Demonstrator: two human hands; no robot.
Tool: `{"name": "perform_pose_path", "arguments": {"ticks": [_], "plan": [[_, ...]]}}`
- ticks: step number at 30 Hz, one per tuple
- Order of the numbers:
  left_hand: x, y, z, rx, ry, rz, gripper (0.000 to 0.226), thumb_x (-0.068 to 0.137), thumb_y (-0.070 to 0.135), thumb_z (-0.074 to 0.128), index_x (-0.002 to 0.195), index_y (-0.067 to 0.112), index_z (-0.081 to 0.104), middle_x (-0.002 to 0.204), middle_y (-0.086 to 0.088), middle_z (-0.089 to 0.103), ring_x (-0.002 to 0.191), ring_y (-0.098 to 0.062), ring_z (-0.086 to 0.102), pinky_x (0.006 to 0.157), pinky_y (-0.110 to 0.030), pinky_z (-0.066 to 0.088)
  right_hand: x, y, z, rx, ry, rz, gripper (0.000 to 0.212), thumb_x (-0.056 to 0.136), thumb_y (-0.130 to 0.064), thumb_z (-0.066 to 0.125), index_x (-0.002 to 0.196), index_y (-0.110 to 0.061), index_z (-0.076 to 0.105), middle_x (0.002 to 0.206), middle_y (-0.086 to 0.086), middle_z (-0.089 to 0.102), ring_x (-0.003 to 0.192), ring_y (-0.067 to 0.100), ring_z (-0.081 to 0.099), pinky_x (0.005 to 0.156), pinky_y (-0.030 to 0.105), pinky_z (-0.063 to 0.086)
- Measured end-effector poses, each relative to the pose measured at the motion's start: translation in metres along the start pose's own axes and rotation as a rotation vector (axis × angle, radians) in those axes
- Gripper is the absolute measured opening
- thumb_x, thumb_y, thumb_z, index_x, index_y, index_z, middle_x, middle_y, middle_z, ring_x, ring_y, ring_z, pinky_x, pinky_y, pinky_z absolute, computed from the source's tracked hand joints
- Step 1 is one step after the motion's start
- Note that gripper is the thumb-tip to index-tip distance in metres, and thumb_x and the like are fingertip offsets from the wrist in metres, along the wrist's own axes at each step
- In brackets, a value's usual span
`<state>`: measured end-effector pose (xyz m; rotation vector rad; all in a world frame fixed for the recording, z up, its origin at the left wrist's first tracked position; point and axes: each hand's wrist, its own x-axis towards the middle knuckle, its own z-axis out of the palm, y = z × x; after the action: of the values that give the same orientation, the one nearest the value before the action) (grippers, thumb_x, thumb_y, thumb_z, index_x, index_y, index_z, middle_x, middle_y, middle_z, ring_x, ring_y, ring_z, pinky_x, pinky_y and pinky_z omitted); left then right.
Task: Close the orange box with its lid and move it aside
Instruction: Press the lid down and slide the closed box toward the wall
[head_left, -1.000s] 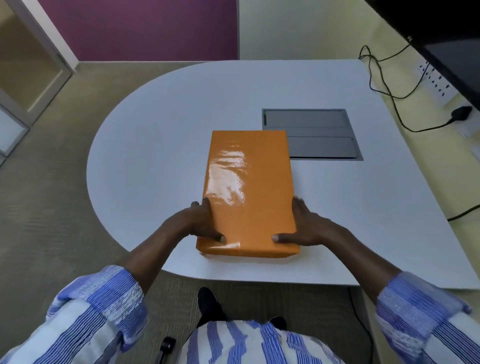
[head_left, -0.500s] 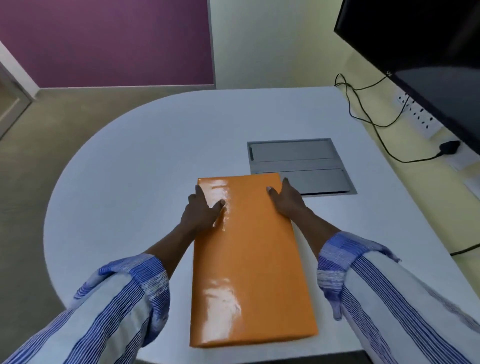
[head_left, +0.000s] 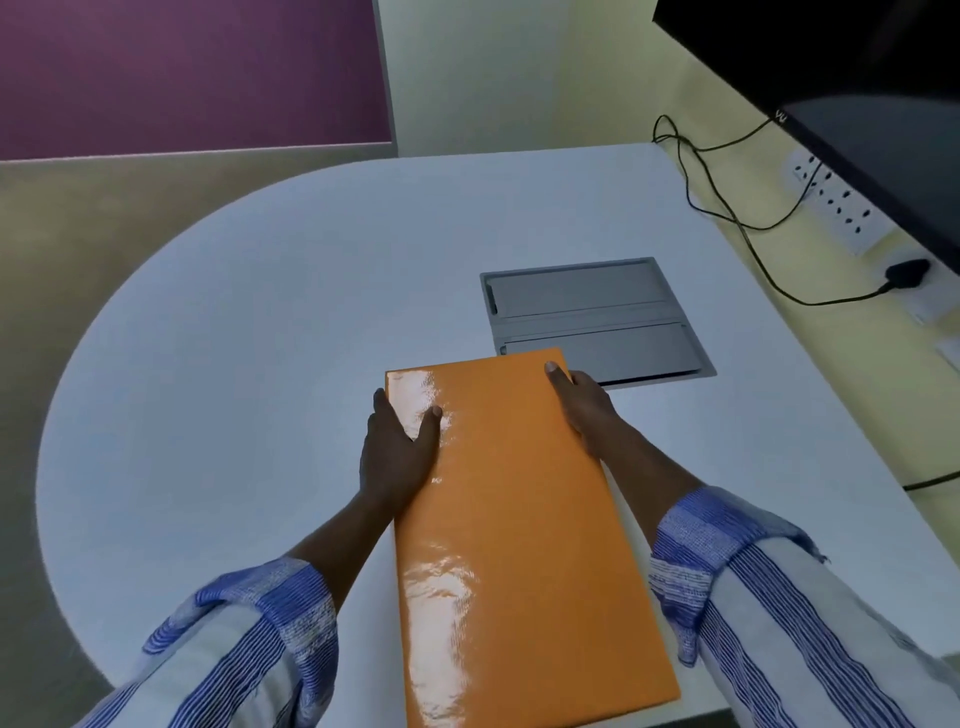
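Observation:
The orange box (head_left: 519, 519) lies lengthwise on the white table (head_left: 234, 364), its glossy lid covering it so the inside is hidden. My left hand (head_left: 397, 447) grips the box's left side near the far end, thumb resting on the lid. On the opposite side my right hand (head_left: 582, 402) holds the right edge near the far corner, fingers down the side. The box's near end reaches the table's front edge.
A grey cable hatch (head_left: 597, 317) is set into the table just beyond the box. Black cables (head_left: 727, 208) run along the right edge to a wall socket strip (head_left: 836, 202). A dark screen (head_left: 857, 93) hangs at the upper right.
My hands slid from the box's near end to its far end a second ago. Over the last half second they stay at the far end; the view has shifted slightly.

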<state>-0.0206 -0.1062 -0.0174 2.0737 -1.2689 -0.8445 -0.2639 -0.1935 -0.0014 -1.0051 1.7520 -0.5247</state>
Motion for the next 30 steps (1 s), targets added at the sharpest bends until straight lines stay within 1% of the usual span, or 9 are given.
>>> {"name": "perform_pose_path", "arguments": {"ticks": [6,10,13,15,16,18,20,24,30], "plan": [[0.001,-0.005,-0.008,-0.125,-0.092,-0.056,0.095,0.091,0.069,0.054,0.162,0.024,0.011,0.168,-0.008,0.029,0.148,-0.038,0.039,0.115,-0.061,0.039,-0.029,0.008,-0.011,-0.028,-0.001,0.015,0.091,0.083,-0.080,0.049,0.152,-0.020,0.039,0.145,0.009,0.053,0.125,0.031,0.056,0.106,0.053,0.047],[-0.023,-0.022,-0.018,-0.277,-0.173,-0.193,0.104,0.080,0.083,0.046,0.162,0.027,0.012,0.165,-0.010,0.034,0.143,-0.038,0.046,0.113,-0.063,0.040,-0.065,0.033,-0.019,-0.063,-0.030,-0.010,0.095,0.081,-0.083,0.050,0.153,-0.022,0.037,0.150,0.008,0.050,0.128,0.030,0.056,0.107,0.053,0.047],[-0.049,-0.038,-0.019,-0.462,-0.232,-0.268,0.084,0.086,0.083,0.039,0.153,0.031,0.038,0.153,-0.004,0.053,0.131,-0.029,0.059,0.111,-0.061,0.044,-0.089,0.058,-0.026,-0.047,-0.062,-0.006,0.093,0.083,-0.081,0.049,0.154,-0.022,0.036,0.150,0.006,0.051,0.124,0.026,0.057,0.102,0.047,0.050],[-0.066,-0.045,-0.019,-0.646,-0.257,-0.321,0.059,0.091,0.079,0.036,0.129,0.040,0.059,0.137,0.005,0.066,0.113,-0.018,0.069,0.106,-0.053,0.049,-0.105,0.074,-0.030,0.002,-0.093,0.019,0.092,0.082,-0.081,0.048,0.153,-0.024,0.038,0.143,0.004,0.056,0.116,0.022,0.061,0.093,0.041,0.052],[-0.074,-0.048,-0.018,-0.706,-0.247,-0.359,0.056,0.093,0.076,0.034,0.125,0.039,0.060,0.136,0.004,0.066,0.112,-0.019,0.068,0.104,-0.049,0.048,-0.112,0.081,-0.031,0.026,-0.113,0.030,0.091,0.082,-0.082,0.047,0.152,-0.025,0.040,0.137,0.001,0.059,0.112,0.019,0.062,0.089,0.038,0.052],[-0.087,-0.057,-0.014,-0.746,-0.237,-0.419,0.071,0.094,0.075,0.031,0.139,0.026,0.055,0.142,-0.008,0.060,0.126,-0.030,0.060,0.110,-0.054,0.044,-0.124,0.094,-0.033,0.085,-0.164,0.042,0.087,0.082,-0.082,0.046,0.149,-0.027,0.044,0.125,-0.006,0.064,0.107,0.014,0.065,0.083,0.035,0.054],[-0.099,-0.061,-0.010,-0.813,-0.318,-0.406,0.080,0.094,0.076,0.027,0.146,0.022,0.054,0.139,-0.015,0.064,0.127,-0.038,0.061,0.110,-0.059,0.045,-0.131,0.103,-0.032,0.139,-0.207,0.047,0.081,0.085,-0.079,0.045,0.147,-0.028,0.047,0.124,-0.007,0.066,0.108,0.017,0.067,0.089,0.040,0.056],[-0.112,-0.057,-0.003,-1.077,-0.457,-0.381,0.071,0.101,0.067,0.028,0.147,0.020,0.054,0.136,-0.022,0.065,0.119,-0.042,0.067,0.088,-0.052,0.060,-0.133,0.106,-0.030,0.117,-0.207,0.035,0.074,0.092,-0.073,0.042,0.149,-0.026,0.045,0.135,0.002,0.063,0.116,0.024,0.065,0.103,0.051,0.051],[-0.125,-0.028,0.012,-1.035,-0.478,-0.350,0.057,0.097,0.062,0.050,0.139,0.024,0.061,0.133,-0.021,0.067,0.118,-0.043,0.067,0.088,-0.053,0.060,-0.133,0.108,-0.069,0.091,-0.192,-0.019,0.069,0.096,-0.069,0.041,0.147,-0.024,0.049,0.133,0.001,0.064,0.115,0.022,0.065,0.103,0.048,0.051]]}}
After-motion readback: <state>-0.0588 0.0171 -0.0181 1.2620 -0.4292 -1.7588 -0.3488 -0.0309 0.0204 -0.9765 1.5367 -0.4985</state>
